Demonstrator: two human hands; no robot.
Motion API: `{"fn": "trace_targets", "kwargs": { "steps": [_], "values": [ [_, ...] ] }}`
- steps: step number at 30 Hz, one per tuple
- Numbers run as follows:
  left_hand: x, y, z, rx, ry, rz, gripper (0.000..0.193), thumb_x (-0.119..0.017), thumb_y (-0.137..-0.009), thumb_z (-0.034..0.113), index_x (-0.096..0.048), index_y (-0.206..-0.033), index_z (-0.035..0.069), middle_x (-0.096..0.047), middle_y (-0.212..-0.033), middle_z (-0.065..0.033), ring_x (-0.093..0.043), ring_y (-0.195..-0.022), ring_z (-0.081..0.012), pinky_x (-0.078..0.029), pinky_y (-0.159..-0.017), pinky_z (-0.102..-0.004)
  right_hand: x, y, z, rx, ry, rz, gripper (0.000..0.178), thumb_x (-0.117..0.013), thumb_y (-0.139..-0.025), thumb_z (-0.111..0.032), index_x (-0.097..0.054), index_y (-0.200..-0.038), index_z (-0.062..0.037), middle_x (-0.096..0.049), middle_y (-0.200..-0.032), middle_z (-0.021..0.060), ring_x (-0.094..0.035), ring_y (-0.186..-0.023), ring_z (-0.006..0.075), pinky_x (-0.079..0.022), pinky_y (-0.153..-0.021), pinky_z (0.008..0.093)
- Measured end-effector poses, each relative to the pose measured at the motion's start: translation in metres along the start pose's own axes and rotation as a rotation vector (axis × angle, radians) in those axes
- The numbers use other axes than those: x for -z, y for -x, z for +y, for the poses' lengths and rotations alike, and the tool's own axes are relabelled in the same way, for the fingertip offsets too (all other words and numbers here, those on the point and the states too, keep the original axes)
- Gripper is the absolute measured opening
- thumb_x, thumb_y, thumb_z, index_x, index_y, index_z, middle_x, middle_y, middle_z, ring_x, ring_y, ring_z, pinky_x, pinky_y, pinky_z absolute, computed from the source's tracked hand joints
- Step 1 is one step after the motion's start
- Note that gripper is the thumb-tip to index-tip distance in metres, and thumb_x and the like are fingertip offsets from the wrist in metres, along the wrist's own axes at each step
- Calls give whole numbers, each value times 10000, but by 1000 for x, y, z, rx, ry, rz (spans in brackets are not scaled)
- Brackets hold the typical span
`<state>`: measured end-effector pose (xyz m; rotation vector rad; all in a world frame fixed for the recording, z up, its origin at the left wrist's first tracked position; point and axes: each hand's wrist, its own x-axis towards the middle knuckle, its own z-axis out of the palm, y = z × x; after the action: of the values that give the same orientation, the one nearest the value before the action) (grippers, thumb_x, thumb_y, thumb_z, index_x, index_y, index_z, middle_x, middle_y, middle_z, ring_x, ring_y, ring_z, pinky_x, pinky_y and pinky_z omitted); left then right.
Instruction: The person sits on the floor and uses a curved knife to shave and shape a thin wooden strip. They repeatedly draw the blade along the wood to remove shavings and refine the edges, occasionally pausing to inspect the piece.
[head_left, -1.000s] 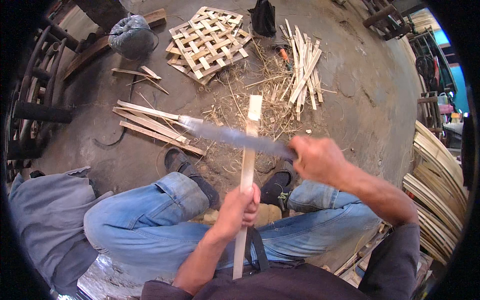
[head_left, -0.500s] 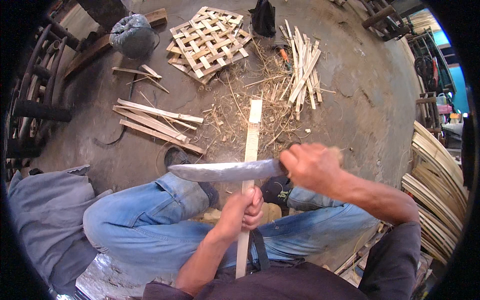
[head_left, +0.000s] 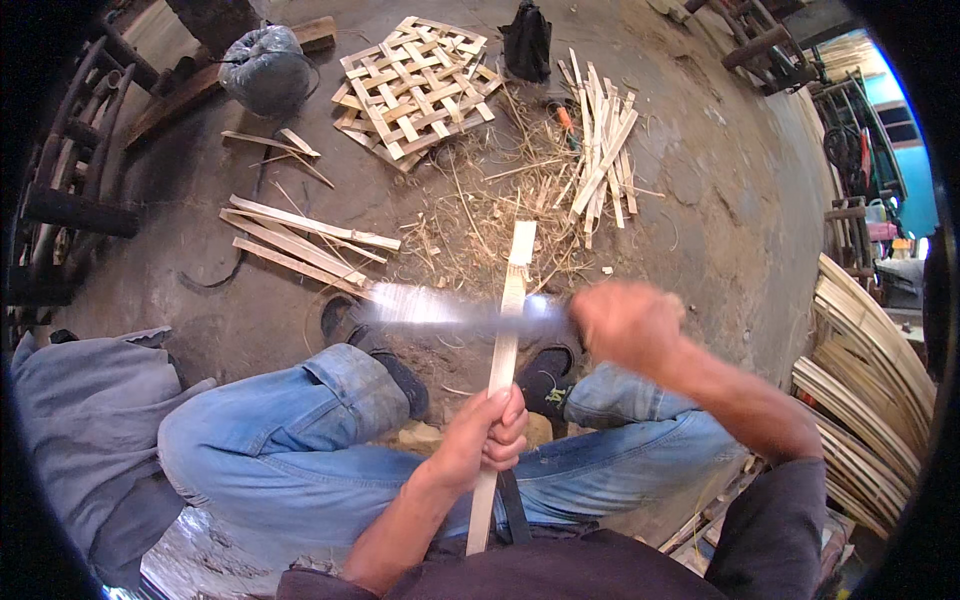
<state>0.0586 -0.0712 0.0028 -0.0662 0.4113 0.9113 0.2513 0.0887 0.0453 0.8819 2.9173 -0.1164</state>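
A long pale bamboo strip [head_left: 503,358] stands out in front of me, its lower end reaching back to my lap. My left hand [head_left: 482,440] is wrapped round it below the middle. In my right hand [head_left: 628,322] is the handle of a machete [head_left: 420,304], held sideways so the blade crosses the strip above my left fist. Motion blurs both blade and right hand; whether the edge touches the strip I cannot tell. Near its far end the strip has a rough, frayed spot.
Shavings [head_left: 465,215] litter the floor ahead. Around them lie woven bamboo panels [head_left: 418,90], a pile of cut strips [head_left: 603,150] and more strips [head_left: 300,240] at left. Long bamboo slats [head_left: 870,400] lean at right; a grey cloth [head_left: 95,430] lies beside my left knee.
The machete and my right hand have moved slightly farther from me along the strip. The strip's far end has shifted right and a little nearer. My left hand keeps its grip.
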Motion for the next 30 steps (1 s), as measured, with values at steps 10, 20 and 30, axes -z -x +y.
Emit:
{"fn": "trace_targets", "kwargs": {
  "steps": [10,20,30],
  "values": [
    [3,-8,0,23,21,26,309,-394,-1039,354,-397,-808,149,-252,-600,73,-196,-455,-22,-149,-374,-200,-10,-6,-2,-232,-114,89,107,-624,-761,-107,-539,-812,-65,-603,-732,109,-648,-645,305,-529,-554,420],
    [9,-10,-4,39,15,66,308,-411,-1029,352,-374,-797,152,-255,-605,77,-205,-469,-28,-145,-392,-204,-42,10,-21,-59,-147,157,78,-561,-771,-40,-563,-839,-79,-606,-683,139,-632,-572,322,-517,-509,433],
    [7,-8,-2,50,17,68,305,-413,-1027,342,-372,-794,150,-250,-602,75,-199,-467,-27,-142,-381,-203,-42,12,-6,-138,-137,159,119,-622,-762,-89,-583,-868,-49,-640,-704,161,-659,-636,339,-527,-561,425]
  ]
}}
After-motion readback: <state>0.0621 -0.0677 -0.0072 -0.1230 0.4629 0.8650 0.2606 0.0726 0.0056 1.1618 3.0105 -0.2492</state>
